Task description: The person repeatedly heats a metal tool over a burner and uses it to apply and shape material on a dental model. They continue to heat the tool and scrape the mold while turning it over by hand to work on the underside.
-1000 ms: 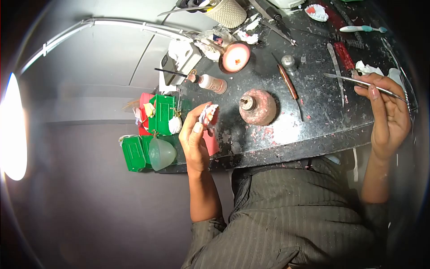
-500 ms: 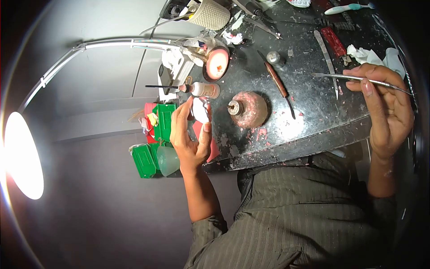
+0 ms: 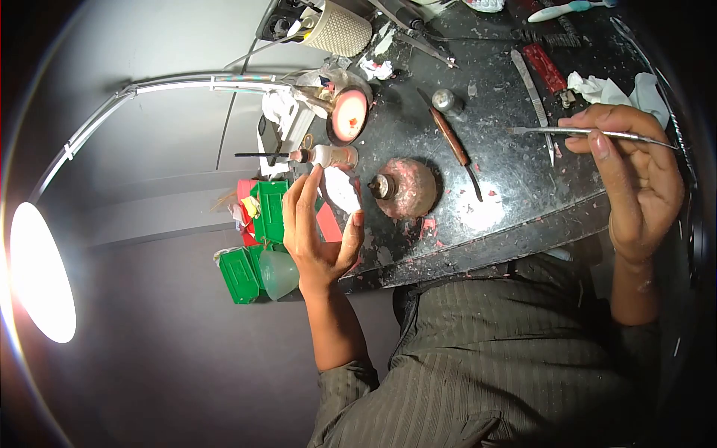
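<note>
My left hand [image 3: 317, 239] pinches a white plaster-like piece [image 3: 341, 190] between thumb and fingertips. Strong light bleaches its surface, so its shape details are lost. To its right stands a pink-smeared spirit lamp [image 3: 414, 190] with a metal wick cap. Over the right part of the bench, my right hand [image 3: 635, 175] grips a thin metal wax carver [image 3: 575, 131], its flat tip pointing left. A wooden-handled wax knife [image 3: 449, 140] lies on the bench between the two hands. A red sheet [image 3: 328, 224] shows behind my left hand.
Beyond my left hand are a small bottle [image 3: 340, 157] and a dish of pink wax [image 3: 349, 116]. A scalpel handle [image 3: 530, 86], a red tool [image 3: 545, 67] and crumpled tissue [image 3: 597, 88] lie near my right hand. Green boxes [image 3: 239, 275] stand left, under a bright lamp [image 3: 43, 272].
The white piece is turned so that more of its bright face shows, and the left thumb and fingers are spread wider around it. The right hand and carver stay nearly as they were.
</note>
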{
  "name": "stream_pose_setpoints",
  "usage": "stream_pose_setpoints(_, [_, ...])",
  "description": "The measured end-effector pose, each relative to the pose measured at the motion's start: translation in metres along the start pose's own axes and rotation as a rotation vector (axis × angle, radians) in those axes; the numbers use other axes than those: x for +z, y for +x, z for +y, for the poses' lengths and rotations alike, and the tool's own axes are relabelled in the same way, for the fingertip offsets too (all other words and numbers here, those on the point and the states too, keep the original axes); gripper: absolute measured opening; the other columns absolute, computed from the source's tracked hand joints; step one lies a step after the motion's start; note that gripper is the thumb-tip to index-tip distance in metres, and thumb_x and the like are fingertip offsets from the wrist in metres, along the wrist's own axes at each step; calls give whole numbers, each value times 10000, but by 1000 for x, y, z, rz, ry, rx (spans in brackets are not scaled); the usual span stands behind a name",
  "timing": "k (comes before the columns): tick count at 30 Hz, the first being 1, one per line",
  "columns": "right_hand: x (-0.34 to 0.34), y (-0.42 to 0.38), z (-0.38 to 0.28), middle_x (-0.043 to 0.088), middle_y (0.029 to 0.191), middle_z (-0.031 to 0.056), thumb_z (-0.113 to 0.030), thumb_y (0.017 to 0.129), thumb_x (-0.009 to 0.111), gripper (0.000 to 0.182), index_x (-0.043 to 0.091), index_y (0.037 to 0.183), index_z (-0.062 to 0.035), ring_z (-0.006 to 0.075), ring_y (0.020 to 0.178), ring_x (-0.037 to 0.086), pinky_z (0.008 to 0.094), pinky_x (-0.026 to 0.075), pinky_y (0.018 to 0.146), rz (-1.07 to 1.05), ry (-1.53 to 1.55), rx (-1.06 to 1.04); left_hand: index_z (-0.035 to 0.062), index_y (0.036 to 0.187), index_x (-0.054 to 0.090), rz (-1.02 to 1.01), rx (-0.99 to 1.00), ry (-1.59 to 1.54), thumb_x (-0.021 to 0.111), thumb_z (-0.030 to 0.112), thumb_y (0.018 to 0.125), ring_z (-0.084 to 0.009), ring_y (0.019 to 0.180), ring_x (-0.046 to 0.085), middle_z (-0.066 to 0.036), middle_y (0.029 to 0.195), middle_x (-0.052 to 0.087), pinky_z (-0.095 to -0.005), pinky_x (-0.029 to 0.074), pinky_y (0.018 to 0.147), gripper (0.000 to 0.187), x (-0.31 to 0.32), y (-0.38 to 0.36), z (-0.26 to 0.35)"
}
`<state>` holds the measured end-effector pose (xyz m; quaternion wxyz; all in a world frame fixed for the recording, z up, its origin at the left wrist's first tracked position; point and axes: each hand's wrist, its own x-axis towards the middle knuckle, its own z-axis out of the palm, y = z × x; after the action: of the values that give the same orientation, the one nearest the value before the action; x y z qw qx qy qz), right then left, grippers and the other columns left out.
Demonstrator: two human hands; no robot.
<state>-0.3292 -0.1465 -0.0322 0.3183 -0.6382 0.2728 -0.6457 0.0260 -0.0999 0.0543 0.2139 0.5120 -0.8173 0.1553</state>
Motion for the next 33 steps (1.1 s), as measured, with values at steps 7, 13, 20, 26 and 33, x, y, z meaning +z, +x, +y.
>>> stream_pose_setpoints(7, [0,-1,0,618,1049,244,95,934,449,204,526,1122,100,306,967,672,329,583,803,15,37,42,-157,1221,534,190,-557,-767,598,364,887,-308,897,631,-244,1123,623,-396,510,779,622,-4,-28,15])
stream_pose_setpoints(13, [4,-3,0,616,1070,245,85,945,441,202,527,1126,105,301,982,668,324,577,816,40,124,83,-142,1231,513,209,-658,-932,488,394,933,-310,874,634,-259,1111,624,-399,509,697,614,-10,-42,17])
stream_pose_setpoints(20, [8,0,-6,628,1027,209,77,920,505,148,571,1048,109,273,943,667,304,574,775,124,112,162,-96,1227,555,207,-711,-1197,417,386,973,-364,937,645,-257,1140,630,-421,516,681,562,-11,-41,14])
stream_pose_setpoints(26, [3,-3,-2,615,1069,218,105,902,494,151,587,1020,124,271,937,668,303,556,794,79,39,131,-161,1253,477,278,-724,-1497,443,392,948,-399,944,650,-302,1105,617,-418,545,696,632,-26,-43,41])
stream_pose_setpoints(33, [4,0,-5,623,1055,221,113,901,478,163,602,1007,109,244,915,657,288,537,789,69,66,111,-152,1214,459,91,-565,-1519,344,456,966,-351,671,556,-318,893,565,-415,453,527,668,-49,-45,63])
